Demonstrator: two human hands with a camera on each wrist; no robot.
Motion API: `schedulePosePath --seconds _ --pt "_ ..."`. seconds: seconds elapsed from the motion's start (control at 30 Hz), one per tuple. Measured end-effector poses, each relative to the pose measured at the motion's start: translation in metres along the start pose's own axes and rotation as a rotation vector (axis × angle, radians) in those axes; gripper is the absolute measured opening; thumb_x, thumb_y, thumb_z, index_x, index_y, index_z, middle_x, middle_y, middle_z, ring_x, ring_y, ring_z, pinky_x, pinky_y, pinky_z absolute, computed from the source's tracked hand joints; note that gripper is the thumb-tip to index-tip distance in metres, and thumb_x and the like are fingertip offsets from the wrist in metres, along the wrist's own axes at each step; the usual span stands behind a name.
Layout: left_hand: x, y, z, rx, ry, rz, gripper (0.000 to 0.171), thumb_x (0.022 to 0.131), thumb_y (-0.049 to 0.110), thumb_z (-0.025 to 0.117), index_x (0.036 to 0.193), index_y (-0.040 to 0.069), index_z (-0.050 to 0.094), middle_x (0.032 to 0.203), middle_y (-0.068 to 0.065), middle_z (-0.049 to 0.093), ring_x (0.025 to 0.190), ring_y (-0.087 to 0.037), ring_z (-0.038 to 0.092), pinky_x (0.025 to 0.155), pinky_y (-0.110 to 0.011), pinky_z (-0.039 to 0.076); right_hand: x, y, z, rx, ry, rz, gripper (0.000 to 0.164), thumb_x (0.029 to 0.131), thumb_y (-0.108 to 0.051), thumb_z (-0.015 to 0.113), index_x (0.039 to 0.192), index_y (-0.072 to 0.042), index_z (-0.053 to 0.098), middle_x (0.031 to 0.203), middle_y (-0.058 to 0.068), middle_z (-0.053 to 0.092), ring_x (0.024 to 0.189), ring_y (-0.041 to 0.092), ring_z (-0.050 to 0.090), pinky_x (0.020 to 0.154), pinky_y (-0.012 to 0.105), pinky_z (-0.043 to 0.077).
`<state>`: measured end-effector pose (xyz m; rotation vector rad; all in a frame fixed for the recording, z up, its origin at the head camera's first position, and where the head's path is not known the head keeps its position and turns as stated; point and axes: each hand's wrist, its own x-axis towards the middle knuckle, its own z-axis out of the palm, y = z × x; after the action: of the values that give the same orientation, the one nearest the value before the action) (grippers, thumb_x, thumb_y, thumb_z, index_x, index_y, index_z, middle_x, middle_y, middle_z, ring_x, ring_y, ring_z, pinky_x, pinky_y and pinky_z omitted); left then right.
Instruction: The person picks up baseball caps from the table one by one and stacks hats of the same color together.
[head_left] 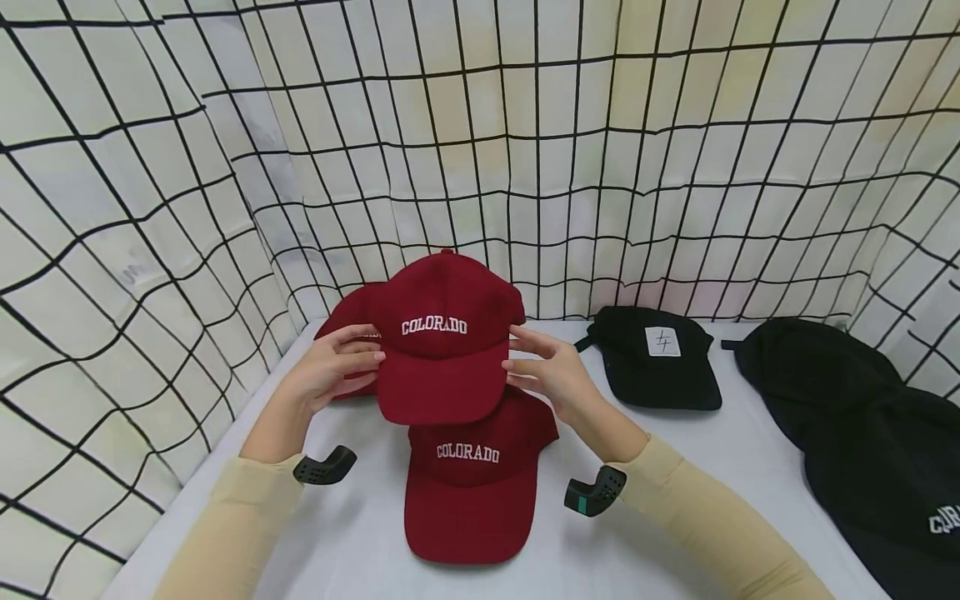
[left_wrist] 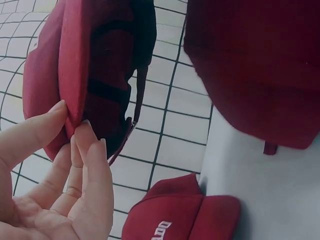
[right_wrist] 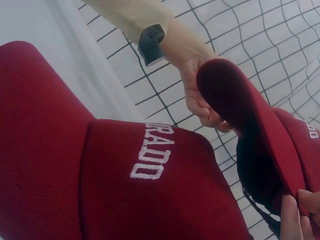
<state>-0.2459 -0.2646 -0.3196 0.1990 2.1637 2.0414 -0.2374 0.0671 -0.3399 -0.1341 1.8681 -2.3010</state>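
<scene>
Bearing white COLORADO lettering (head_left: 435, 326), deep-red cap (head_left: 444, 343) — rounded crown (head_left: 450, 287), curved brim (head_left: 442, 390) — pinched in left grip (head_left: 336, 363) and right grip (head_left: 555, 369).

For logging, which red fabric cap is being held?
The highest red cap, held by left hand and right hand; the leftmost and lowest red caps aren't.

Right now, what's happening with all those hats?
A person's left hand and right hand pinch the brim of a dark red cloth cap marked COLORADO in white, holding it above a white surface. A matching red cap lies nearer the person; another red cap is partly hidden behind the first. To the right lie a black cloth cap with a white label and more black caps.
</scene>
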Motion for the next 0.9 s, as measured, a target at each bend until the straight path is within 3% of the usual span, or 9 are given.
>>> schedulePosePath --seconds 0.6,0.9 --pt "0.009 -0.013 0.023 0.011 -0.025 -0.036 0.057 0.099 0.005 0.063 0.148 -0.005 0.037 0.103 0.004 0.066 0.093 -0.011 0.065 0.085 -0.028 0.056 -0.007 0.017 -0.027 0.000 0.019 0.036 0.057 0.099 0.002 0.063 0.153 -0.006 0.048 0.143 0.021 0.052 0.095 0.014 0.070 0.086 0.033 0.058" --pt "0.008 -0.023 0.026 0.019 -0.030 -0.075 0.059 0.100 0.006 0.062 0.151 -0.004 0.035 0.105 0.003 0.065 0.094 -0.011 0.065 0.087 -0.031 0.057 -0.012 0.025 -0.032 0.011 0.024 0.052 0.057 0.099 0.001 0.062 0.153 -0.005 0.047 0.143 0.021 0.051 0.095 0.013 0.069 0.086 0.032 0.058"
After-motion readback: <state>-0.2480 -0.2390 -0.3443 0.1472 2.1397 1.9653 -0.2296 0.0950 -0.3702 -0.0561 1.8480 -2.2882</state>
